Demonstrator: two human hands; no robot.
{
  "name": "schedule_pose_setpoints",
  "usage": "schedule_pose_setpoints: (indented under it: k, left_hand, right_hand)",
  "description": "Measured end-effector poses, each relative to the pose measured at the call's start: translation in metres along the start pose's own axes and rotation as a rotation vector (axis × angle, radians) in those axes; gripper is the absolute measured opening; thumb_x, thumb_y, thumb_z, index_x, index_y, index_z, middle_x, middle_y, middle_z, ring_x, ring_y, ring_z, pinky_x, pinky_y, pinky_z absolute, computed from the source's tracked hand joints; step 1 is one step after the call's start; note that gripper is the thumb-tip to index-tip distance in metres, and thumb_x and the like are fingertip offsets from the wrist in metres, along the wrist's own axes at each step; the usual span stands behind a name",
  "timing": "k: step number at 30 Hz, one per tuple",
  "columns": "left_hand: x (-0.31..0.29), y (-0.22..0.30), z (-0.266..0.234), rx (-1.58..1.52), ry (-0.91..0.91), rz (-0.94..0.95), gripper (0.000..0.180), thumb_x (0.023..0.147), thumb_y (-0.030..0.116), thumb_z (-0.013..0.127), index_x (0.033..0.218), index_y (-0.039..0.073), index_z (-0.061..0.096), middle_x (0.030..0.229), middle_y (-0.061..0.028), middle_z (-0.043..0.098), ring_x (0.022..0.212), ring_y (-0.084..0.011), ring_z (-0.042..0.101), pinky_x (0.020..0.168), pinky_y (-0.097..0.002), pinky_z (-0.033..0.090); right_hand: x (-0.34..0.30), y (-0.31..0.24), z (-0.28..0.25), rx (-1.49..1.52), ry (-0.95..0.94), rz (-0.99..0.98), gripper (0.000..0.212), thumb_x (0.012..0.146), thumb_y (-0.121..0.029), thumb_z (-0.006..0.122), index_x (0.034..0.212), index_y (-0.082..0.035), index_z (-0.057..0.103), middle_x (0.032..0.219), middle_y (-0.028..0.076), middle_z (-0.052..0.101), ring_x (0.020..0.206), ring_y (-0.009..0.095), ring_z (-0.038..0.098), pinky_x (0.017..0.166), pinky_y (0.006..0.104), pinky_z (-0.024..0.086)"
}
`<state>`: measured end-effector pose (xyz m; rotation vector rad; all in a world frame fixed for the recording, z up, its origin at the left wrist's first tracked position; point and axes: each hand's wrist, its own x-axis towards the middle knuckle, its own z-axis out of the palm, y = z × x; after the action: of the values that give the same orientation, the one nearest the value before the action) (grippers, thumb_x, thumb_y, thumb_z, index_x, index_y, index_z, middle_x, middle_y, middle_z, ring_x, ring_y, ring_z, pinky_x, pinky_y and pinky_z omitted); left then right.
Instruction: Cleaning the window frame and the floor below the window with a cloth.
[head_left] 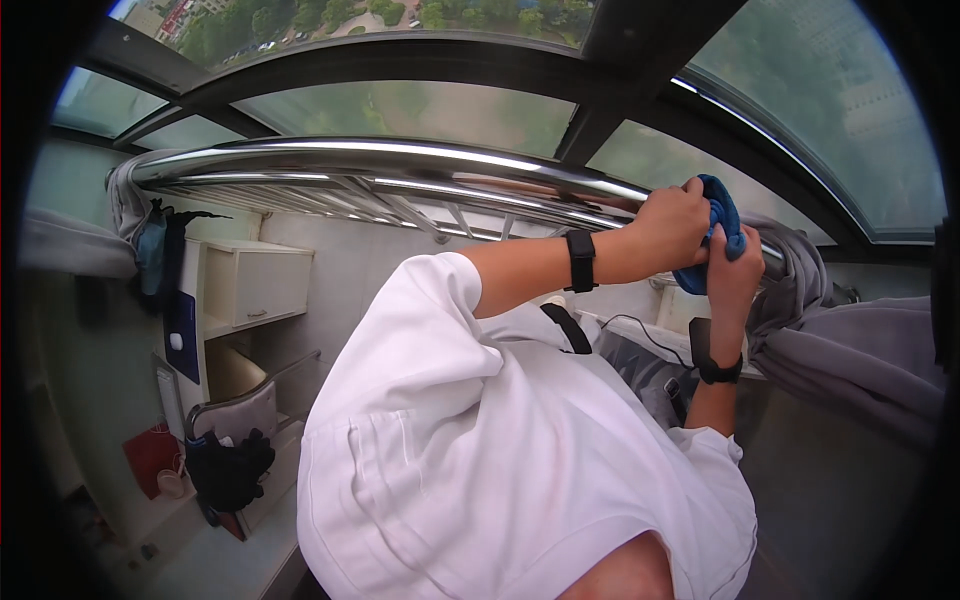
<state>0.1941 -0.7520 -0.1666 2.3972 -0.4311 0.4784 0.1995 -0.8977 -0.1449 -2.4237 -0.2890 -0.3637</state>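
So I'm at the windows with both hands busy on a bunched-up bright blue fabric cloth [727, 207]. It's up against the round, shiny metal rail [380, 157], over toward the right end. My left hand [672, 225] is curled tight on the left side of it, and my right hand [735, 280] is closed on the near, right side, fingers hooked into the folds. Nothing's spread wide. I can't tell if the cloth goes all the way around the rail, since my own fingers block that bit.

What could go wrong? Biggest worry IMO is slipping: polished metal is probably slick, so if one hand lets up, the bundle could slide or unroll and drop off the near side. Second is the long grey fabric curtain [850, 340] just beside it on the right. With my right hand this close, twisting too far that way could catch the curtain in the folds.

As for how it sits: the cloth's long axis looks like it runs crosswise to the rail, from the far side above my knuckles to a low fold hanging on the near side. One stubby bunched end pokes out between my hands, pointing right and a bit nearer. It's too crumpled to pick out a proper front.
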Motion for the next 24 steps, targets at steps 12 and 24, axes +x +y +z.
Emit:
schedule_pose_setpoints:
  k: [12, 24]
  left_hand:
    - [-0.185, -0.164, -0.252, 0.350, 0.177, -0.446, 0.036, 0.078, 0.036, 0.065, 0.083, 0.001, 0.062, 0.091, -0.0167, 0.056, 0.069, -0.0355, 0.064, 0.063, -0.0421, 0.054]
    - [-0.226, -0.200, -0.315, 0.448, 0.248, -0.523, 0.036, 0.079, 0.032, 0.067, 0.089, -0.001, 0.059, 0.091, -0.0193, 0.056, 0.072, -0.0367, 0.063, 0.063, -0.0434, 0.053]
  right_hand:
    - [-0.034, -0.272, 0.203, 0.241, -0.343, -0.364, 0.037, 0.083, -0.034, 0.066, 0.103, -0.003, 0.070, 0.099, 0.018, 0.063, 0.085, 0.036, 0.064, 0.075, 0.0404, 0.051]
    - [-0.044, -0.342, 0.256, 0.240, -0.433, -0.488, 0.037, 0.083, -0.038, 0.065, 0.103, -0.008, 0.070, 0.098, 0.017, 0.063, 0.084, 0.036, 0.064, 0.075, 0.0409, 0.051]
